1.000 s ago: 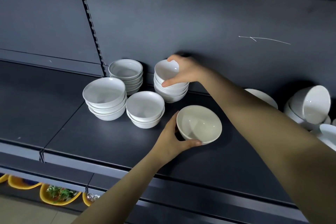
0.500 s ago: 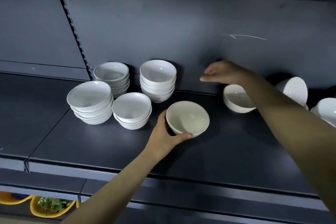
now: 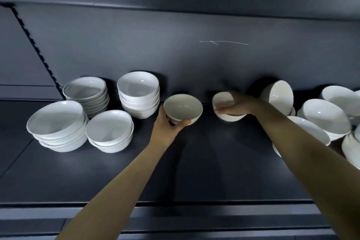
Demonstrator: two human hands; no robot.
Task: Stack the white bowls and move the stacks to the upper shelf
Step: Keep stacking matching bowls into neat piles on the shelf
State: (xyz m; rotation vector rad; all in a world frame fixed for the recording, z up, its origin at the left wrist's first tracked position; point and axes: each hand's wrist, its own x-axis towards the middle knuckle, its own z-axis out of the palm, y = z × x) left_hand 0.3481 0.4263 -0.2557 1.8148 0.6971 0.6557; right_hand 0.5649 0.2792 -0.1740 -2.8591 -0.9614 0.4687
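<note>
Right hand (image 3: 240, 105) left the stack (image 3: 139, 94) — now grips a loose bowl (image 3: 222, 99)

Four stacks (image 3: 109, 115) left on the shelf (image 3: 194, 171) — loose bowls (image 3: 321, 115) right.

Both bare forearms stretched forward, left hand (image 3: 169, 125) cupping a cream bowl (image 3: 183, 106) from below, thumb round its near side, right hand (image 3: 241, 104) palm down, gripping a white bowl (image 3: 222, 100) by its rim.
</note>
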